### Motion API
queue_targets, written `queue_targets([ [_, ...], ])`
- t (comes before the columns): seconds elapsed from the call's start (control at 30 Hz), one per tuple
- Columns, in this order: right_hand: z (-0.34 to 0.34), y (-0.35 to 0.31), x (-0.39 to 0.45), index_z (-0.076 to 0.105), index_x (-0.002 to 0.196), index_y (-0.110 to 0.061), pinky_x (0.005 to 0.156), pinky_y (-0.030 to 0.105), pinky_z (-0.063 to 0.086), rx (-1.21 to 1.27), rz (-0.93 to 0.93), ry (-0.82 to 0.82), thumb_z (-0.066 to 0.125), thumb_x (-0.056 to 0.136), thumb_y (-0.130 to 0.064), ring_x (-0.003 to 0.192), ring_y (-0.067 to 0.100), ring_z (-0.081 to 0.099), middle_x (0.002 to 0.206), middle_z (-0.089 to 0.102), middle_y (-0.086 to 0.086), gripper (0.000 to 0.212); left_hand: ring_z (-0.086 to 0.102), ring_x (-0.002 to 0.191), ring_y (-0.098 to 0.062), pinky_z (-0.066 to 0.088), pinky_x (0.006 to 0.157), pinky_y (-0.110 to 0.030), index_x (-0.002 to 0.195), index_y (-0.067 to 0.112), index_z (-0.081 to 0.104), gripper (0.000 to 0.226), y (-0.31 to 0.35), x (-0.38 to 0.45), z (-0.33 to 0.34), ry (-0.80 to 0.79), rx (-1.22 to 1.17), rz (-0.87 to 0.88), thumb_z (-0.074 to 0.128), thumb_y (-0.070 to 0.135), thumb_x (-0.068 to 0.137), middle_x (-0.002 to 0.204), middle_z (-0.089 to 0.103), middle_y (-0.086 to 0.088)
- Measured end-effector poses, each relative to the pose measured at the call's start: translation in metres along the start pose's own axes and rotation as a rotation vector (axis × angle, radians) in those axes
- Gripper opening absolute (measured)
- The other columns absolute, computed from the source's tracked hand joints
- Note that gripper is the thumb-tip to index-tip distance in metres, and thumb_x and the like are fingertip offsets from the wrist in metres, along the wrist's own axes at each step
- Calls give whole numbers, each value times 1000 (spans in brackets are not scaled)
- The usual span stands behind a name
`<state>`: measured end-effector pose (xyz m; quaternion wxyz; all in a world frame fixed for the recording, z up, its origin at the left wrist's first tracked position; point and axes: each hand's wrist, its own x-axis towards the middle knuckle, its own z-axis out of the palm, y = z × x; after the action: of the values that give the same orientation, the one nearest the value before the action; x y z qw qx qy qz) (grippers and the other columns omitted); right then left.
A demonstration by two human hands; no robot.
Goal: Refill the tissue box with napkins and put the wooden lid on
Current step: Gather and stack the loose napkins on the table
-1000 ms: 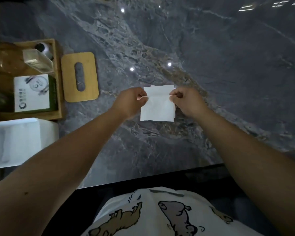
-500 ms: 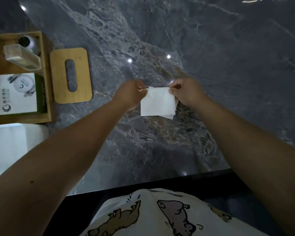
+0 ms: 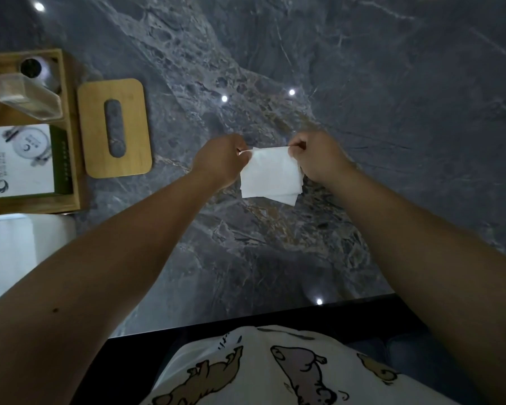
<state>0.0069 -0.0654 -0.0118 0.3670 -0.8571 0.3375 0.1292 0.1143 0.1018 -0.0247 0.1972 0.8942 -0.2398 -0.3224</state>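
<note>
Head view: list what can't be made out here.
- White tissue box: cut off by the left edge; how full it is cannot be told.
- Napkin: both top corners hidden inside the left hand and right hand; number of layers unclear.
- Printed card in the wooden tray: text too small and blurred.
- Wooden lid: underside hidden.

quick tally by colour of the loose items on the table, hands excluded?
White: 3: napkin pinched by left hand and right hand, tissue box, printed box
Wood: 2: wooden lid, tray
Clear: 1: container
Grey: 1: round object
Total: 7
</note>
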Motion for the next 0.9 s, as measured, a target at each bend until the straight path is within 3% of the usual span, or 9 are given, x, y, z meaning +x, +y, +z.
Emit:
queue_targets([
  [0.23,13,3,-1,62,107,-9,72,25,36,-183,-80,93,52,92,-17,97,25,57,113,60,13,20,61,104,-30,50,85,-41,120,18,57,30,0,-2,4,71,109,50,54,35,95,122,62,-8],
  [0.37,14,4,-6,56,124,-10,92,36,43,-367,-186,100,54,90,-20,117,32,47,128,49,16,36,60,100,-34,52,82,-46,121,18,56,30,-1,-4,6,67,195,119,52,34,96,128,50,-9],
  [0.47,11,1,-8,52,129,-10,97,44,43,-477,-241,57,54,89,-18,124,35,41,131,49,17,41,58,104,-33,51,85,-43,117,14,59,28,1,-2,4,60,235,168,54,30,95,125,51,-11],
  [0.6,8,-7,-1,58,117,-10,90,41,45,-493,-196,-20,54,86,-14,116,35,46,125,50,17,32,56,105,-32,47,88,-41,109,12,62,20,7,3,-2,29,246,211,56,23,92,120,56,-13],
  [0.77,1,-10,-2,60,100,-13,80,32,38,-386,-156,-71,54,83,-11,111,29,46,117,52,10,18,60,96,-29,47,79,-37,102,14,59,13,6,1,-6,-4,220,210,55,16,90,108,65,-9],
  [0.9,-3,-11,-10,56,96,-14,64,28,33,-320,-158,-85,53,83,-11,90,22,51,98,54,2,13,59,95,-30,48,80,-41,99,15,61,13,1,-3,-8,-19,249,254,53,21,91,106,63,-9],
])
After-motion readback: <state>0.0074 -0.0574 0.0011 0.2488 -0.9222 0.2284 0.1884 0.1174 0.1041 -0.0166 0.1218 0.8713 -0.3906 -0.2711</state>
